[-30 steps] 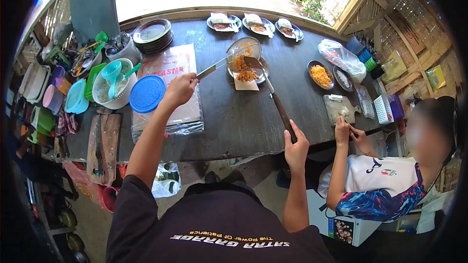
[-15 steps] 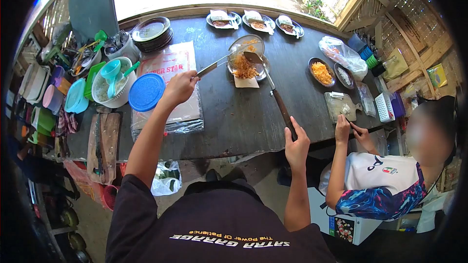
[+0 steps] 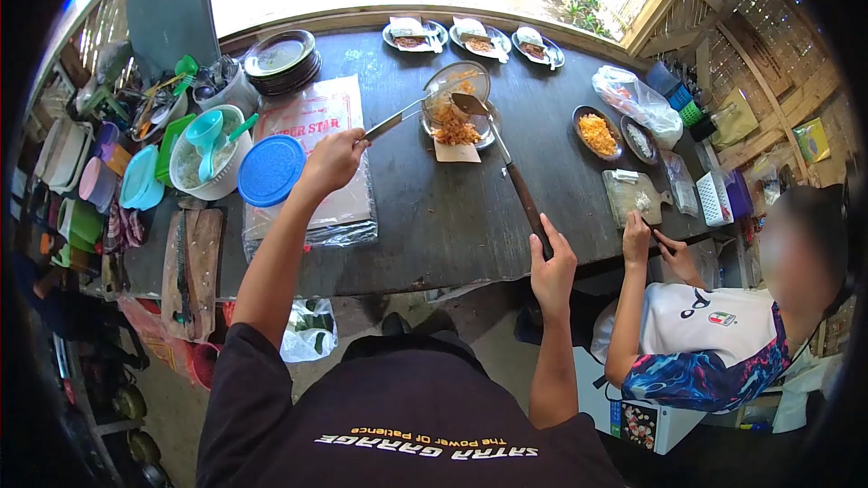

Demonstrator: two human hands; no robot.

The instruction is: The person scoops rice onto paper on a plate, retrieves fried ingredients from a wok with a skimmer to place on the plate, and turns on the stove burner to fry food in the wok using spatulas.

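Observation:
My left hand point(image 3: 334, 160) is closed around the handle of a mesh strainer point(image 3: 477, 81), which tilts over a plate point(image 3: 491, 136) in the middle of the table. Orange-brown shredded food point(image 3: 456, 133) lies on the plate, with more of it clinging inside the strainer. A sheet of brown paper point(image 3: 458, 154) sticks out over the plate's near edge. In my right hand point(image 3: 552, 269) is the dark handle of a long spatula point(image 3: 519, 183). Its blade reaches into the strainer's mouth, against the food there.
Three filled plates point(image 3: 481, 42) line the far edge. On the right, a co-worker's hands point(image 3: 636, 235) work at a small cutting board point(image 3: 624, 192), near a bowl of orange food point(image 3: 597, 134). Left are a blue lid point(image 3: 271, 171), a rice tub point(image 3: 237, 163) and stacked plates point(image 3: 287, 81).
The strainer has tipped slightly and its rim sits a little lower. The spatula blade has shifted slightly within it. Both of my hands keep their grips.

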